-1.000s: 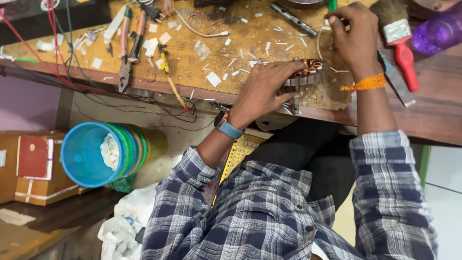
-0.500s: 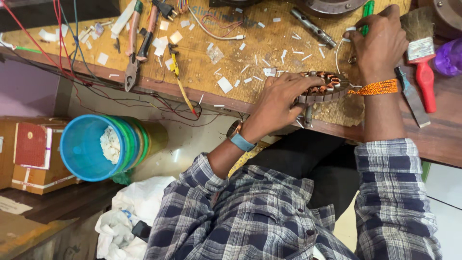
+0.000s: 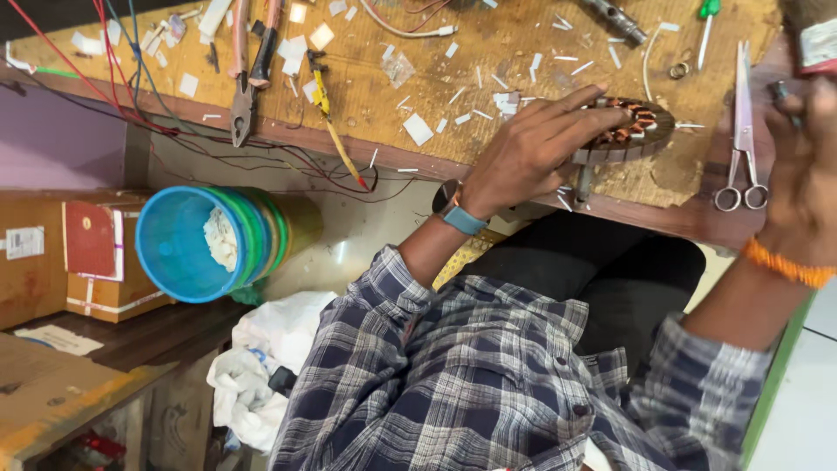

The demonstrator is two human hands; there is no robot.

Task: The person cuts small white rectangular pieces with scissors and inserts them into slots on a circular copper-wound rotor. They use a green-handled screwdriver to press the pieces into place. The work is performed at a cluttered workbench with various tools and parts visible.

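1. Your left hand [image 3: 532, 153] lies over the near side of the round motor stator [image 3: 629, 131], fingers spread and stretched flat across its copper windings; it steadies the part from above without wrapping around it.
2. The stator sits at the near edge of the wooden workbench [image 3: 488, 52], with a short metal shaft hanging down from it past the table edge.
3. Your right hand [image 3: 806, 170] is at the right border of the view, blurred, fingers curled (I cannot tell what they have hold of, if anything). An orange thread band circles that wrist.
4. A pair of scissors [image 3: 741, 131] lies on the bench between the stator and your right hand, handles toward you.
5. Further left on the bench are pliers [image 3: 244, 87] with pink-orange grips, a yellow-handled tool [image 3: 331, 122], and scattered white paper scraps.
6. Red and dark wires trail over the bench's left edge.
7. Below the bench, a stack of plastic buckets [image 3: 209, 244] lies on its side, blue one outermost, beside a cardboard box [image 3: 61, 253].
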